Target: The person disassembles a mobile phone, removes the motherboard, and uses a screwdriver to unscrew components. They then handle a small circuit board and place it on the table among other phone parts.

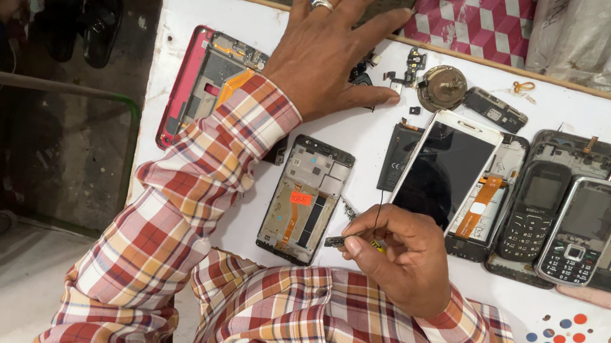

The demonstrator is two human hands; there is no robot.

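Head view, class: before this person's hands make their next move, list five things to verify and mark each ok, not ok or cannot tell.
1. Right hand grips a small tool in its fingertips: ok.
2. Tool tip touching the open phone frame: cannot tell; it sits close beside the frame's lower edge.
3. Left hand spread flat on the white board, holding nothing: ok.
4. Small loose parts lie just beside the left fingers: ok.
5. White-framed phone free of the right hand: ok, it lies apart above it.
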